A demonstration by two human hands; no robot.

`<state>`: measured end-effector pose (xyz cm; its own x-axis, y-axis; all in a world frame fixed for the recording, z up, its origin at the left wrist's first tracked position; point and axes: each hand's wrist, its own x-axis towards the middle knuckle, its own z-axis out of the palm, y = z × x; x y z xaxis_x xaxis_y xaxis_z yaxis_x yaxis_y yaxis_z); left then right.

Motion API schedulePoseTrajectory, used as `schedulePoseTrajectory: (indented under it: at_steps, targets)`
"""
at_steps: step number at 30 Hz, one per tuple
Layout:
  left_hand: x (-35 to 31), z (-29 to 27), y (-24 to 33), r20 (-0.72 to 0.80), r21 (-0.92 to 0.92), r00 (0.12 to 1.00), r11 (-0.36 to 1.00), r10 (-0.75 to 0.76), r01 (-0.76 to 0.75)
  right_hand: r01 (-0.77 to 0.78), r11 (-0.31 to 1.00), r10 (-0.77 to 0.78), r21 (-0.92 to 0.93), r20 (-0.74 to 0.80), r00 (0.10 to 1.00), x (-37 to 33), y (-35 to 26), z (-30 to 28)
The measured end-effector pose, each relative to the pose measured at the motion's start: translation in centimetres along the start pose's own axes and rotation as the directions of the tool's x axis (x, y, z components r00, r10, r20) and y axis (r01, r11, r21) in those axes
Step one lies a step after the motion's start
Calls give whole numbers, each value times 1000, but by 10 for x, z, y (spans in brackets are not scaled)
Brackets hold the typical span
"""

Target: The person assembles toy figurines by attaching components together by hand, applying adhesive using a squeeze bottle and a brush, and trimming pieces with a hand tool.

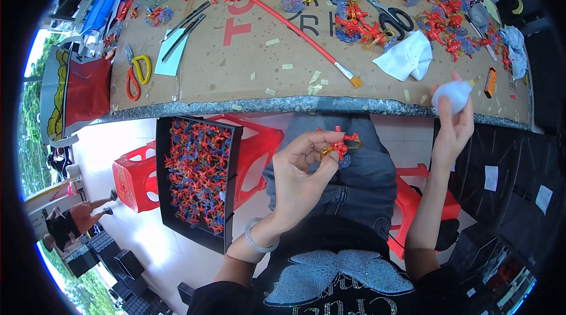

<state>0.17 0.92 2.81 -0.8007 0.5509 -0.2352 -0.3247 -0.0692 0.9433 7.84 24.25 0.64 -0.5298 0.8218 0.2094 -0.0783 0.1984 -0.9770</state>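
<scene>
Over my lap, my left hand (309,167) pinches a small red figurine (341,149) with gold and translucent blue parts between thumb and fingertips. To the right, at the table's front edge, my right hand (453,120) is wrapped round a white squeeze bottle (451,97), whose yellowish tip points up and to the right. The bottle and the figurine are well apart. Just beyond my right hand lie a crumpled white cloth (407,55) and an orange lighter (490,83).
The cardboard-covered table (236,73) carries many similar figurines (354,20), black scissors (395,19), a red-handled brush (306,38) and red-and-yellow cutters (137,73). A black tray (233,179) full of figurines stands at my left, beside red stools (134,176). Someone else (73,221) is farther left.
</scene>
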Motion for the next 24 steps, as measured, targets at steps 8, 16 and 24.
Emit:
schedulePoseTrajectory:
  at_steps: [8,16,24]
  targets:
    - [2,7,9,-33,134,997,989,74,-69,-455,875,326,164,495,805,-78,-31,-8]
    - [-2,0,8,-10,259,996,963,84,-79,-463,877,391,132,364,845,-85,-31,3]
    - [-4,-1,3,-45,256,992,961,117,-102,-389,918,337,79,361,870,-83,-34,8]
